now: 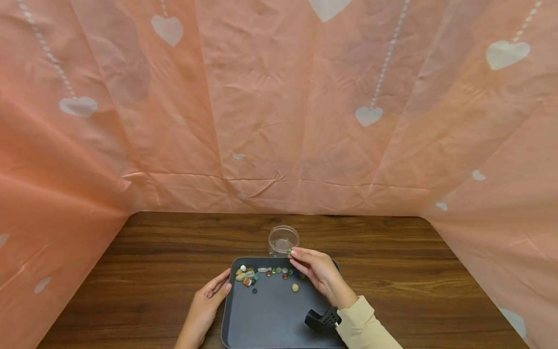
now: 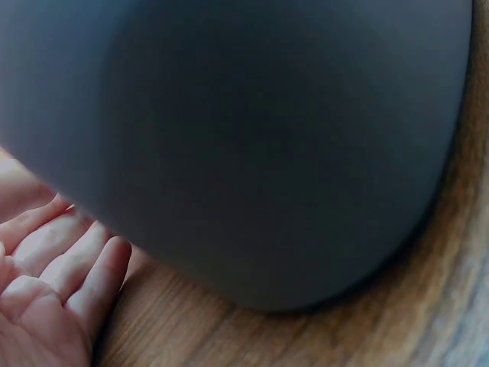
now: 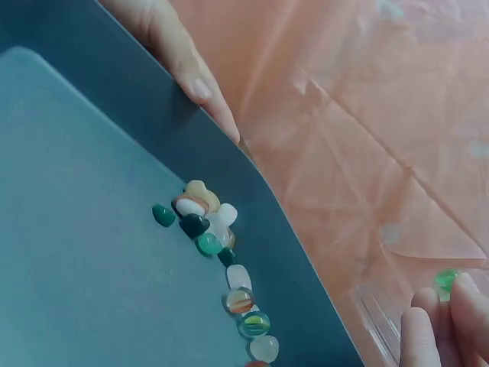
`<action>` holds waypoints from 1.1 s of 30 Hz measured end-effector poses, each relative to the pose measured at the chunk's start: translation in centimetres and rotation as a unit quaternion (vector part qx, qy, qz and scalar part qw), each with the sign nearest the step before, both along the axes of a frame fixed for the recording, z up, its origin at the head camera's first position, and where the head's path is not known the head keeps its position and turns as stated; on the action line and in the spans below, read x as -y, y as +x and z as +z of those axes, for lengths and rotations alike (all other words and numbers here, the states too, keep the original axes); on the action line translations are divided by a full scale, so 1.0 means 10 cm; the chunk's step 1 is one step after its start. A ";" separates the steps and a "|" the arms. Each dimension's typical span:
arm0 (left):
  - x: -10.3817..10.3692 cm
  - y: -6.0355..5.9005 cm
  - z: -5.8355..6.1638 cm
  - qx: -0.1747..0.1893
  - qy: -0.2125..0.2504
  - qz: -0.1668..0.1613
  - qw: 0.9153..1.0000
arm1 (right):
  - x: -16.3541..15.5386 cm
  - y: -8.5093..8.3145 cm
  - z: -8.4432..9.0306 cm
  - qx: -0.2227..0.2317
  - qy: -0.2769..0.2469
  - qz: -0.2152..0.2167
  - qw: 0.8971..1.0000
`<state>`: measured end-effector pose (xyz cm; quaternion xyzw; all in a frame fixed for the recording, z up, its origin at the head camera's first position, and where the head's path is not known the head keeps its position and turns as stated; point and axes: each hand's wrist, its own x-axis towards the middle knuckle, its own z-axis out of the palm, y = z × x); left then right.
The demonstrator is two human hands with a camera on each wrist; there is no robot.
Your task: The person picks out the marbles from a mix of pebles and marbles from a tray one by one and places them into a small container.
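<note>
My right hand pinches a green glass marble between thumb and fingertips, above the tray's far rim and close to a clear round jar. Along the left side of the dark grey tray, my left hand rests against the outer wall with its fingers fairly straight. In the left wrist view those fingers lie beside the tray's outside. Mixed marbles and polished stones line the tray's far edge, among them a dark green stone and a striped marble.
Nearer the tray's middle lies a single beige stone. The clear jar stands on the brown wooden table just beyond the tray. Peach cloth printed with pale hearts surrounds the table's back and sides. A black wrist-worn device overhangs the tray.
</note>
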<state>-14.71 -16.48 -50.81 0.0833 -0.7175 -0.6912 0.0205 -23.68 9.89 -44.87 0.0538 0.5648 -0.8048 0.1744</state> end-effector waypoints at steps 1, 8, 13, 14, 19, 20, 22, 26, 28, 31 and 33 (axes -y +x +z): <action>0.00 0.00 0.00 0.000 -0.001 0.001 1.000 | 0.00 -0.01 0.00 0.001 0.000 0.000 1.000; 0.01 -0.01 -0.02 -0.002 -0.003 -0.001 1.000 | 0.03 -0.09 0.05 -0.003 0.009 -0.018 1.000; 0.01 -0.01 -0.02 -0.003 0.003 0.000 1.000 | 0.09 -0.14 0.11 -0.025 0.046 -0.031 0.998; 0.01 -0.01 -0.02 -0.003 0.003 0.000 1.000 | 0.11 -0.15 0.12 -0.032 0.057 -0.035 0.997; 0.00 0.00 -0.01 0.000 -0.005 0.002 1.000 | 0.17 -0.21 0.19 -0.095 0.165 -0.050 0.980; 0.00 0.00 -0.01 -0.001 -0.006 0.002 1.000 | 0.18 -0.23 0.19 -0.111 0.195 -0.051 0.973; 0.00 0.00 -0.02 -0.005 -0.004 0.001 1.000 | 0.21 -0.26 0.21 -0.144 0.252 -0.048 0.956; 0.00 -0.01 -0.03 -0.014 -0.001 0.001 1.000 | 0.24 -0.32 0.22 -0.210 0.358 -0.037 0.909; 0.00 -0.02 -0.03 -0.016 0.000 0.002 1.000 | 0.25 -0.35 0.23 -0.242 0.404 -0.028 0.882; 0.00 -0.02 -0.03 -0.018 0.000 0.003 1.000 | 0.28 -0.37 0.24 -0.285 0.462 -0.011 0.840; 0.00 -0.02 -0.03 -0.019 0.002 0.002 1.000 | 0.29 -0.37 0.24 -0.319 0.492 0.002 0.810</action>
